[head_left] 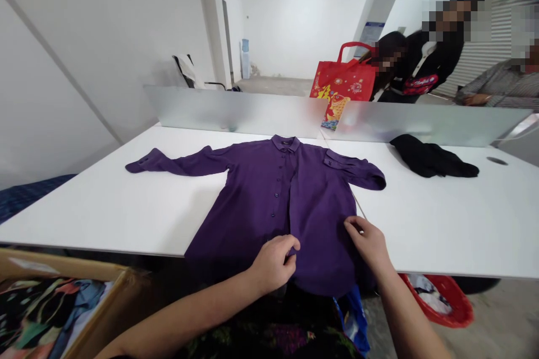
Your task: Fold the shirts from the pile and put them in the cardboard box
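Note:
A purple button-up shirt lies front up on the white table, its collar toward the divider and its hem hanging over the near edge. One sleeve stretches out to the left; the other is folded back on itself at the right. The front is unfastened along the lower part, with dark buttons showing on the left panel. My left hand is closed on the front edge of the shirt near the hem. At the shirt's right side edge, my right hand pinches the cloth between thumb and forefinger.
The white table ends at a frosted divider. Black cloth lies at right. Beyond are a red bag and several people. Below stand a cardboard box of clothes and a red basket.

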`<action>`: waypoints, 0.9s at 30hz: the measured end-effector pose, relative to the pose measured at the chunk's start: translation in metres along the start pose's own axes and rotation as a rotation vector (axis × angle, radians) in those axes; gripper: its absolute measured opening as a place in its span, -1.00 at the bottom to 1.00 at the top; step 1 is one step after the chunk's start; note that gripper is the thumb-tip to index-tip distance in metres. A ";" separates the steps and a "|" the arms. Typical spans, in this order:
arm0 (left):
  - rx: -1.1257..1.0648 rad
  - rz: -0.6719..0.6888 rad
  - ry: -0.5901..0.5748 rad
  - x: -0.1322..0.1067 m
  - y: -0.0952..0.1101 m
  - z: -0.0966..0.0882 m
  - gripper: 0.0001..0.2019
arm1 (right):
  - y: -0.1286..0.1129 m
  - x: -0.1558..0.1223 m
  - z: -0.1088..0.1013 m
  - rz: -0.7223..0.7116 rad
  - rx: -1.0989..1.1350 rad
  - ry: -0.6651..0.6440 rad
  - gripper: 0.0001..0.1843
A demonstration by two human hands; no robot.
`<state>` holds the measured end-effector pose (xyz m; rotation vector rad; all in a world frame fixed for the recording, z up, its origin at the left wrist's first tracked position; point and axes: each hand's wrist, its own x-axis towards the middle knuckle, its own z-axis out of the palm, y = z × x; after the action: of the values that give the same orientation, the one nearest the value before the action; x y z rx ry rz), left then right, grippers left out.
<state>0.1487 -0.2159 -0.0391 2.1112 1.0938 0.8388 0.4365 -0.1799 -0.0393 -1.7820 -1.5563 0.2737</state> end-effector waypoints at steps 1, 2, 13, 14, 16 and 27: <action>-0.033 0.027 -0.016 0.000 -0.001 0.001 -0.75 | -0.016 0.005 0.002 -0.056 -0.028 -0.002 -0.67; -0.066 0.052 -0.035 0.000 -0.003 0.002 -0.74 | -0.034 0.010 0.006 -0.119 -0.054 -0.009 -0.67; -0.148 0.177 -0.236 -0.002 -0.004 0.004 -0.68 | -0.145 0.065 0.089 -0.114 -0.715 -0.393 -0.73; -0.146 0.155 -0.232 -0.002 -0.005 0.004 -0.69 | -0.142 0.069 0.088 -0.110 -0.714 -0.379 -0.71; -0.152 0.114 -0.209 -0.003 -0.005 0.003 -0.71 | -0.136 0.075 0.084 -0.110 -0.712 -0.340 -0.68; -0.203 0.145 -0.318 -0.027 -0.015 -0.018 -0.75 | -0.107 0.073 0.096 -0.339 -0.279 -0.428 -0.72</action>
<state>0.1160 -0.2279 -0.0465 2.0786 0.6696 0.6216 0.3146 -0.0768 -0.0153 -1.6956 -2.2642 0.2962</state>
